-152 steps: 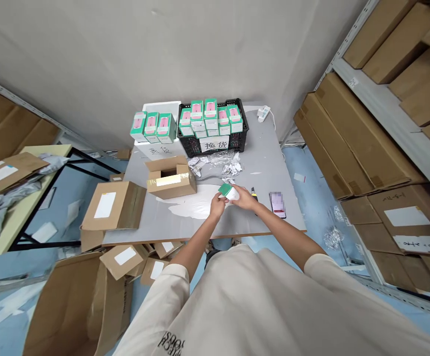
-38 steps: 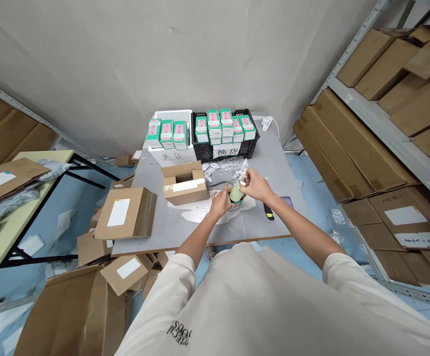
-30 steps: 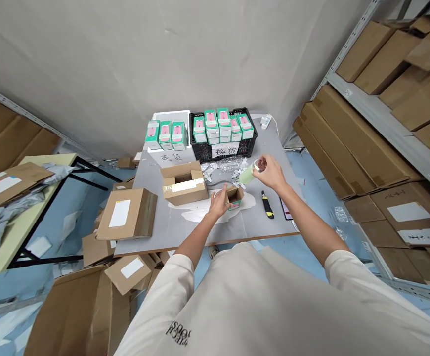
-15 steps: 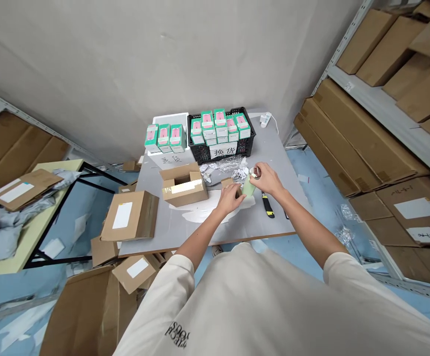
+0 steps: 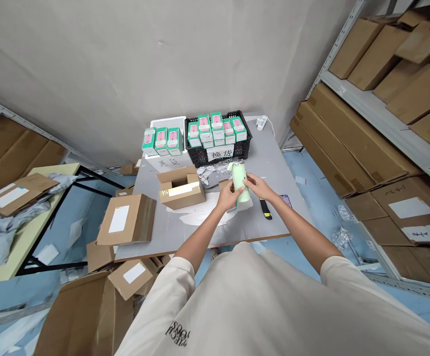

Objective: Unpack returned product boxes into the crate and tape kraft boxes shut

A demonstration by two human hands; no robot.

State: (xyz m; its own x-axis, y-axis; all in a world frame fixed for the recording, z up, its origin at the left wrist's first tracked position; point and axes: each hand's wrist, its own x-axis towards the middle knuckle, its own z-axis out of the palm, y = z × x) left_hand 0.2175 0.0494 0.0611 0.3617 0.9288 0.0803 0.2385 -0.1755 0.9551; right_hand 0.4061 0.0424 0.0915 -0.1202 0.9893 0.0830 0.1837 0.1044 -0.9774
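Both my hands hold a pale green cylindrical bottle [image 5: 240,183] upright over the grey table [image 5: 200,225]. My left hand [image 5: 226,196] grips its left side and my right hand [image 5: 255,185] wraps its right side. Behind the bottle, partly hidden, lies a small opened green and brown carton [image 5: 224,185]. An open cardboard box [image 5: 180,187] stands to the left of my hands.
A black crate [image 5: 218,148] and a white foam box [image 5: 165,160] at the table's back carry several green and pink cartons. A utility knife [image 5: 266,208] and a phone [image 5: 285,200] lie right of my hands. Cardboard parcels [image 5: 125,219] crowd the left edge and floor. Shelving stands right.
I pulled the green bottle out of the small carton with my right hand, swung it right, then brought it back; now both hands hold it upright.
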